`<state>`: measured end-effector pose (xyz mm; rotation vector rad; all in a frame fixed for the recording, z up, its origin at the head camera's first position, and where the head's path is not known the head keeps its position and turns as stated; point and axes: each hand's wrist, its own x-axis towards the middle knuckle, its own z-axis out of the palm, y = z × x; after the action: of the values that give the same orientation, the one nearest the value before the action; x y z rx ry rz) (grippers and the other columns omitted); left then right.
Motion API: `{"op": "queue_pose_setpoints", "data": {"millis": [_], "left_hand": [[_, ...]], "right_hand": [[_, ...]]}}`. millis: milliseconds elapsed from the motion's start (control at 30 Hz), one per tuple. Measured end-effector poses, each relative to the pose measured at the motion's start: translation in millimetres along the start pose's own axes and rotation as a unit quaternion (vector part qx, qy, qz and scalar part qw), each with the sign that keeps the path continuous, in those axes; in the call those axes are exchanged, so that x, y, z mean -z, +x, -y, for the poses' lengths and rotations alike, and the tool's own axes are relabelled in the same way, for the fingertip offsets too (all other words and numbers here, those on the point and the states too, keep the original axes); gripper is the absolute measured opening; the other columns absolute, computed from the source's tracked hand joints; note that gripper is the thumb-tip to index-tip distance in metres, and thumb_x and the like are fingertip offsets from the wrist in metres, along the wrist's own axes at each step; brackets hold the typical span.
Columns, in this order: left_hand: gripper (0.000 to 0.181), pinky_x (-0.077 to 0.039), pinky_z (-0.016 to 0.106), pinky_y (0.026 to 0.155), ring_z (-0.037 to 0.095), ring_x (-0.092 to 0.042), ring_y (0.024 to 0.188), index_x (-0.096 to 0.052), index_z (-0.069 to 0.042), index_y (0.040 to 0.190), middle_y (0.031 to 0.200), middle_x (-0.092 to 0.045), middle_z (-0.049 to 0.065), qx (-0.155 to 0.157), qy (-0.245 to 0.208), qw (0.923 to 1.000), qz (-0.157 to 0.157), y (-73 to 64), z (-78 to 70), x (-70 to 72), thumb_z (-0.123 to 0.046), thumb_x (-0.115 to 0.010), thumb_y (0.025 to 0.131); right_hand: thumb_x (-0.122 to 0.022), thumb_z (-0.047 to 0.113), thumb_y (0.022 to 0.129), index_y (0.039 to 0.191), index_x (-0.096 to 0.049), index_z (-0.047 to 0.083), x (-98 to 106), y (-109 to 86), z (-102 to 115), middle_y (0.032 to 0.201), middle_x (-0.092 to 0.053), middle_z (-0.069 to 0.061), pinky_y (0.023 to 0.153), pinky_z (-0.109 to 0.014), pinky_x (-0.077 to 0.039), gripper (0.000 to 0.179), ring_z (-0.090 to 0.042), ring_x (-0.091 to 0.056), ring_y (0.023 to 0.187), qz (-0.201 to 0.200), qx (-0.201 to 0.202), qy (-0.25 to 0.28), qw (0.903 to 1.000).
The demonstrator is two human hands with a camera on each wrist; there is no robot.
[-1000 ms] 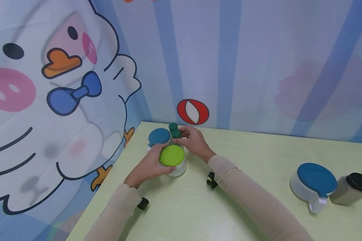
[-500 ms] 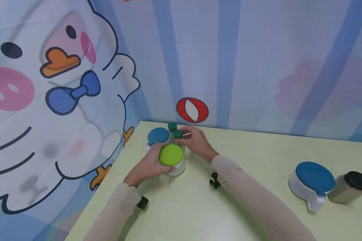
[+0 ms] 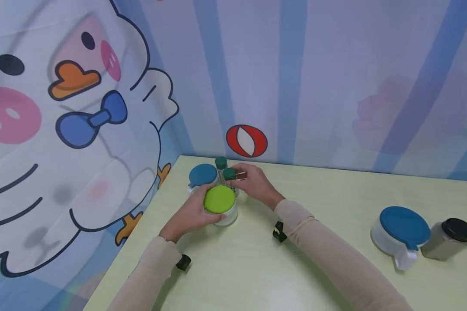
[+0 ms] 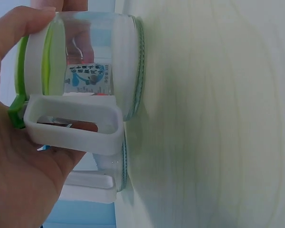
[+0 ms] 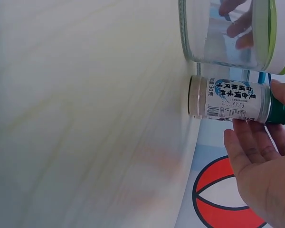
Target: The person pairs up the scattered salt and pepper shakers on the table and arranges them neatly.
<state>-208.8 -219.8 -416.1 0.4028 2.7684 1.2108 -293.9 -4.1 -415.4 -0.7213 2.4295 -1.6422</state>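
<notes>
Well, left hand (image 3: 190, 211): fingers curved round the top of the green-lidded jar (image 3: 219, 199).
blue-lidded jar (image 3: 202, 174): centre, smooth-topped, apparently settled.
that green lid's jar: upright at centre, clear-walled, white handle; placing seems nearly done.
rear bottle (image 3: 221, 163): green-capped, seemingly settled.
front bottle (image 3: 229, 173): slim clear cylinder, printed label; some adjusting probably left.
right hand (image 3: 255, 182): nearly closed, pinching its cap.
second blue-lidded jar (image 3: 404, 226), black-lidded jar (image 3: 447, 239): lower right, round beside squarish, not yet grouped.
</notes>
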Motion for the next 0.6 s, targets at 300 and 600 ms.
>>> {"op": "queue_pose_setpoints", "data": {"millis": [300, 600], "left_hand": [[0.097, -0.05, 0.047, 0.101, 0.027, -0.051, 0.121, -0.031, -0.005, 0.153, 0.141, -0.047, 0.008, 0.011, 0.012, 0.9999, 0.0, 0.6, -2.0, 0.1, -0.035, -0.087, 0.079], [0.1, -0.05, 0.048, 0.103, 0.027, -0.05, 0.124, -0.028, -0.007, 0.155, 0.144, -0.045, 0.008, 0.025, 0.003, 0.9997, 0.003, 0.6, -1.5, -2.0, -0.037, -0.086, 0.08]], "right_hand": [[-0.078, 0.019, 0.091, 0.124, -0.067, 0.013, 0.0, 3.1, -1.8, 0.119, -0.069, -0.002, 0.093, -0.037, -0.058, 0.035, -0.024, -0.068, 0.114, -0.007, -0.005, -0.017, 0.9998], [-0.078, 0.022, 0.091, 0.126, -0.067, 0.015, 0.8, 2.8, -2.6, 0.118, -0.069, -0.001, 0.093, -0.036, -0.057, 0.037, -0.024, -0.067, 0.113, 0.001, -0.006, -0.023, 0.9997]]}}
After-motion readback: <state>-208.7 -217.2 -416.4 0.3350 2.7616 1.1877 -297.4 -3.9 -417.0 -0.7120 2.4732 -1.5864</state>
